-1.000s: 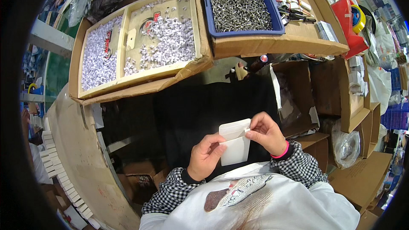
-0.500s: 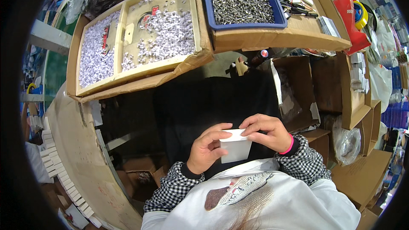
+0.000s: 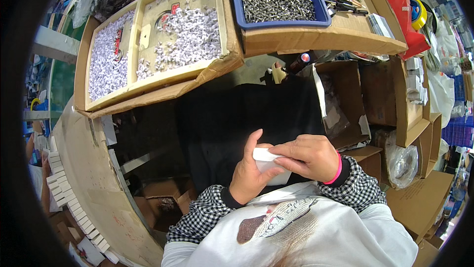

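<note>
A small white box [image 3: 265,155] is held between my two hands, above my lap. My left hand [image 3: 248,172] grips it from the left side, with the thumb across its near face and the index finger raised past its far edge. My right hand [image 3: 310,157] lies over its right part, fingers pressed on the top edge. Those fingers hide much of the box, so I cannot tell whether its lid is fully closed.
Ahead stands a divided wooden tray [image 3: 134,44] of small white pieces. Beside it is a blue bin [image 3: 329,20] of small metal parts. A red box with yellow tape [image 3: 419,15] sits far right. White boxes [image 3: 79,212] line the left side. Open cardboard cartons [image 3: 345,77] stand right.
My left hand has turned and wrapped round the box, its index finger now lifted. My right hand has slid left over the top. The box has tilted.
</note>
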{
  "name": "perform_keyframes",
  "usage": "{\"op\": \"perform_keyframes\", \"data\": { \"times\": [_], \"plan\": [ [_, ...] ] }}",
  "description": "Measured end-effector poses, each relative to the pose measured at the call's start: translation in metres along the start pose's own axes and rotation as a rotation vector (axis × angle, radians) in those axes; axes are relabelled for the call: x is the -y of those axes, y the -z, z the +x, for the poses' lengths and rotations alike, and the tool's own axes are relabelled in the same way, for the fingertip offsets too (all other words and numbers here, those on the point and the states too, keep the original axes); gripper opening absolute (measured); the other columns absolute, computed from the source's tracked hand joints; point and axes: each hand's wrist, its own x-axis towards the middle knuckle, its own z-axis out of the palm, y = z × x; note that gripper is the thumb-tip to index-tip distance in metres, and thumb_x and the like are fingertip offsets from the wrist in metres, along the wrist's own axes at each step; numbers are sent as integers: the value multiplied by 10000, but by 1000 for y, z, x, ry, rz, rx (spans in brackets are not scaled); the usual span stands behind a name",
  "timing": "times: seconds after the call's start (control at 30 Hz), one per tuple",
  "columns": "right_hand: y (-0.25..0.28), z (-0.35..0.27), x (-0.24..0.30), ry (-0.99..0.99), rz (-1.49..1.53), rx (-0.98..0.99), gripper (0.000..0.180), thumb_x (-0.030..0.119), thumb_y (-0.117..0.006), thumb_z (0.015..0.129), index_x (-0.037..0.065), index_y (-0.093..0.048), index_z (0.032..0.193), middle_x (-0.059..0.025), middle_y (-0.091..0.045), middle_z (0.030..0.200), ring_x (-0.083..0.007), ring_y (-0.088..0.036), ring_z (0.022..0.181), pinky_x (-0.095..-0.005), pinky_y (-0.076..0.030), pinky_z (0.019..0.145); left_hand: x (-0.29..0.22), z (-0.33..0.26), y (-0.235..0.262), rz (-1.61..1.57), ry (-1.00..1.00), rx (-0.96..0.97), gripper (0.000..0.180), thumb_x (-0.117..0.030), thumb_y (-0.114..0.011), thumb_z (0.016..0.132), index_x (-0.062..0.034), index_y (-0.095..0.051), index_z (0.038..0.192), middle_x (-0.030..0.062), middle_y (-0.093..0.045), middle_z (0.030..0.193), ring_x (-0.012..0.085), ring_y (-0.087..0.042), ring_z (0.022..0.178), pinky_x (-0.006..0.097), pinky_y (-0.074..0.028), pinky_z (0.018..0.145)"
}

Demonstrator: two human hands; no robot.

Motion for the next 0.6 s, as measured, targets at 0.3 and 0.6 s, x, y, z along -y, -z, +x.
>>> {"op": "perform_keyframes", "data": {
  "times": [0.3,0.6],
  "plan": [
    [9,-2,9,-24,65,17,208,85,-666,797,35,-661,1000,-122,-666,746,-242,-648,603,-297,-522,542,-2,-3,-4,131,-139,-20,1101,-301,-816,654,-73,-61,1423,132,-598,1088,282,-647,890,333,-541,758],
    [12,-1,6,10,109,19,284,82,-628,816,82,-629,1100,-112,-676,808,-242,-654,635,-292,-533,564,8,-4,-4,134,-271,-2,1054,-287,-813,659,-91,-112,1422,152,-590,1107,276,-640,919,329,-538,777]
  ]
}}
